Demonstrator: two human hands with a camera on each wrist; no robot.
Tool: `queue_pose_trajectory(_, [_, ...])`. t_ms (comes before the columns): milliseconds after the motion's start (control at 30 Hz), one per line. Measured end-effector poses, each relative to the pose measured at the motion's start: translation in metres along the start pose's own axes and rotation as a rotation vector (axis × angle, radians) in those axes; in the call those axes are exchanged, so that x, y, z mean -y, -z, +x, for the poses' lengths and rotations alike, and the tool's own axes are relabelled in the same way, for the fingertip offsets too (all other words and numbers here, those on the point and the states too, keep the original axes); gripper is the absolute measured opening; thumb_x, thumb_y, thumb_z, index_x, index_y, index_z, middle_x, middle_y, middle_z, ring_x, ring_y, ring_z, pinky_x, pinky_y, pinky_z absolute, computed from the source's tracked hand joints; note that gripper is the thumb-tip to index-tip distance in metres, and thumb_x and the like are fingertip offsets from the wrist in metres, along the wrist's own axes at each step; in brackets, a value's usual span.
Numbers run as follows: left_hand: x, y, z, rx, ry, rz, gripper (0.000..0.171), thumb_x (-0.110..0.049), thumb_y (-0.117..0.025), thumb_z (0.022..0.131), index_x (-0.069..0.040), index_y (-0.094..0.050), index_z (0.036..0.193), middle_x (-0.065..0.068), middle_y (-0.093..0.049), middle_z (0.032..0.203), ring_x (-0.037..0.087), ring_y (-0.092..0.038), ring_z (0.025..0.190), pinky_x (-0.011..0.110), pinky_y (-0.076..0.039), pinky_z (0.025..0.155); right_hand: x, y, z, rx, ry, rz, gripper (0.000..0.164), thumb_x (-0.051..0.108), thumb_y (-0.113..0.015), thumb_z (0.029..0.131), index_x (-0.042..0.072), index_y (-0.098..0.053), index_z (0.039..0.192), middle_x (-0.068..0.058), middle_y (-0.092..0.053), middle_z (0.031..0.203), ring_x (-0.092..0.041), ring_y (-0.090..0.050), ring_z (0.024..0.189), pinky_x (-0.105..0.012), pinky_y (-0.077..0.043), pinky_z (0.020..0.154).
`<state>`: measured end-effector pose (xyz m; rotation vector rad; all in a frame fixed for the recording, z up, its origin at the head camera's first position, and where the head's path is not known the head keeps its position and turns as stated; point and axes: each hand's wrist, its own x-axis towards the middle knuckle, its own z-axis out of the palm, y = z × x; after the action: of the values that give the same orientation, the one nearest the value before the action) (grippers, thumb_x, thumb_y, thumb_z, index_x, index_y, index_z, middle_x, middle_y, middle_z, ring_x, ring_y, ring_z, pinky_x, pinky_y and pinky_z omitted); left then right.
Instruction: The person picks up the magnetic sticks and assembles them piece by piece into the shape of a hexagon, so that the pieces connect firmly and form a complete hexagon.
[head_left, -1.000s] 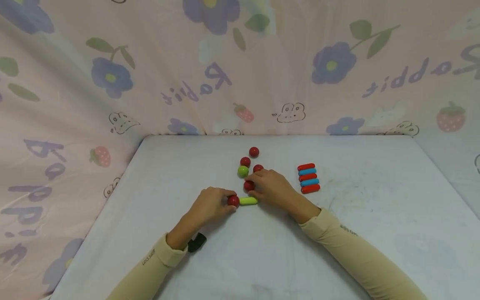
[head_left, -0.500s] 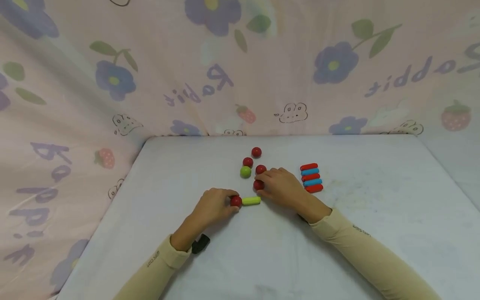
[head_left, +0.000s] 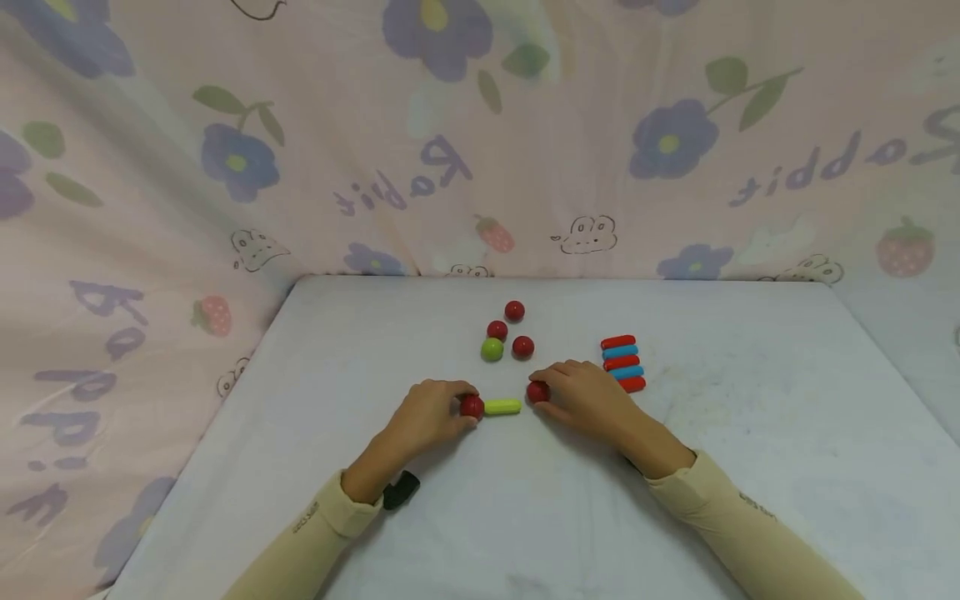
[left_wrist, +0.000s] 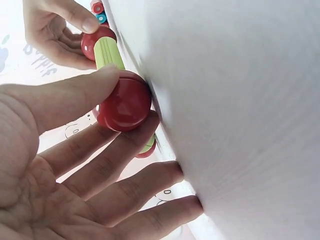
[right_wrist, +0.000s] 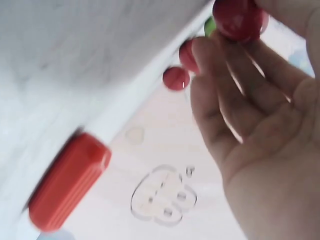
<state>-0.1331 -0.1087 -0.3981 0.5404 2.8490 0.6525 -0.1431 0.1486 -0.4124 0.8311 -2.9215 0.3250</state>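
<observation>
My left hand (head_left: 429, 414) pinches a red ball (left_wrist: 125, 102) between thumb and fingers, low on the white table. From that ball a yellow-green rod (head_left: 502, 407) points to the right, its near end against the ball. Just past the rod's free end, my right hand (head_left: 585, 398) pinches another red ball (head_left: 537, 392); a small gap shows between this ball and the rod in the head view. In the right wrist view the same red ball (right_wrist: 241, 19) sits between thumb and fingertips, partly cut off by the frame's top.
Behind the hands lie a green ball (head_left: 492, 349) and loose red balls (head_left: 523, 347). Several red and blue rods (head_left: 621, 363) lie side by side at the right, partly behind my right hand. A dark object (head_left: 401, 490) shows by my left wrist. A printed curtain (head_left: 570, 150) hangs behind the table.
My right hand has drawn a red ball away from the other balls, to the right and nearer me, toward the rod's right end. The left hand keeps its grip in place.
</observation>
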Motion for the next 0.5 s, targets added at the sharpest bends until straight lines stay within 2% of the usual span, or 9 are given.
queue_pose_trajectory(133, [0.001, 0.0, 0.0, 0.012, -0.007, -0.003, 0.036, -0.021, -0.081, 0.083, -0.013, -0.071, 0.117, 0.004, -0.074, 0.104, 0.016, -0.062, 0.09, 0.036, -0.053, 0.081, 0.0, -0.002, -0.01, -0.047, -0.036, 0.094, 0.042, 0.032, -0.078, 0.085, 0.016, -0.069, 0.123, -0.005, -0.072, 0.116, -0.024, -0.068, 0.104, -0.044, -0.056, 0.089])
queue_pose_trajectory(267, [0.001, 0.0, 0.0, 0.016, 0.007, -0.007, 0.036, -0.02, -0.081, 0.083, -0.013, -0.071, 0.118, 0.004, -0.074, 0.105, 0.016, -0.062, 0.091, 0.036, -0.053, 0.082, 0.001, -0.002, -0.014, -0.09, -0.03, 0.145, 0.043, 0.03, -0.079, 0.085, 0.015, -0.069, 0.123, -0.005, -0.072, 0.116, -0.024, -0.069, 0.102, -0.043, -0.057, 0.087])
queue_pose_trajectory(500, [0.0, 0.001, 0.001, 0.016, 0.016, -0.008, 0.037, -0.021, -0.081, 0.083, -0.014, -0.07, 0.118, 0.004, -0.074, 0.106, 0.017, -0.063, 0.093, 0.037, -0.053, 0.083, 0.002, -0.001, -0.014, -0.05, -0.021, 0.14, 0.041, 0.03, -0.079, 0.085, 0.017, -0.069, 0.122, -0.003, -0.071, 0.115, -0.022, -0.068, 0.102, -0.043, -0.057, 0.088])
